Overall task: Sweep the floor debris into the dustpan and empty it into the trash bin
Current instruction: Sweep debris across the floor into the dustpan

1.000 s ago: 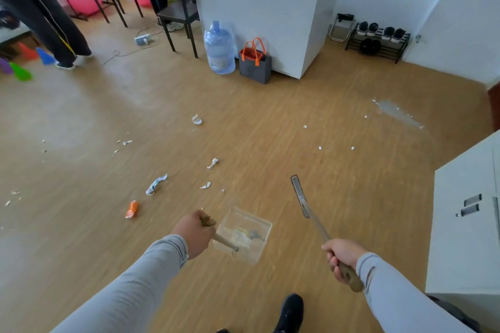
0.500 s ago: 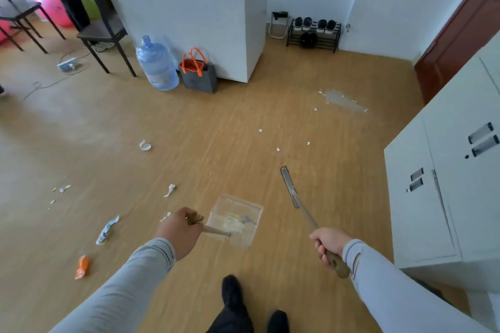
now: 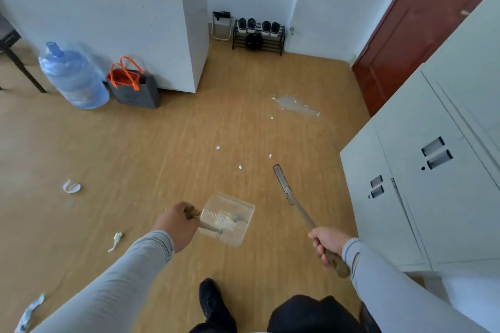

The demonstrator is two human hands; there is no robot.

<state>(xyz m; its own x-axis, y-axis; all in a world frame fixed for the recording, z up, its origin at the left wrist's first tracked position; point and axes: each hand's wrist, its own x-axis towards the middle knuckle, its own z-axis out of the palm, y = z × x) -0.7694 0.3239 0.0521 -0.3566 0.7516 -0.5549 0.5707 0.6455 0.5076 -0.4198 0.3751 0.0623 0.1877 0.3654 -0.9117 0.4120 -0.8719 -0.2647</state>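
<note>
Risk 1, spillage: the clear plastic dustpan (image 3: 228,217) is held in the air above the wooden floor (image 3: 162,143) and already contains pale scraps. Any forward tilt of the pan while walking or reaching would probably tip this load back out.

Risk 2, scatter: the small white paper bits (image 3: 240,167) lie just beyond the broom head (image 3: 282,184). They look light, so a fast stroke is likely to flick them past the pan rather than into it.

Risk 3, omission: larger debris, a curled white strip (image 3: 71,187) and a crumpled scrap (image 3: 115,241), lies well apart to the left and could be missed. A pale patch (image 3: 296,105) near the red door (image 3: 422,21) may not respond to sweeping.

No trash bin is in view.

Hand pose: the left hand (image 3: 177,224) is wrapped round the dustpan handle, arm extended forward. The right hand (image 3: 328,242) grips the broom handle near its end, shaft angled forward and left. The hands are apart, each clamped on its own tool.
</note>
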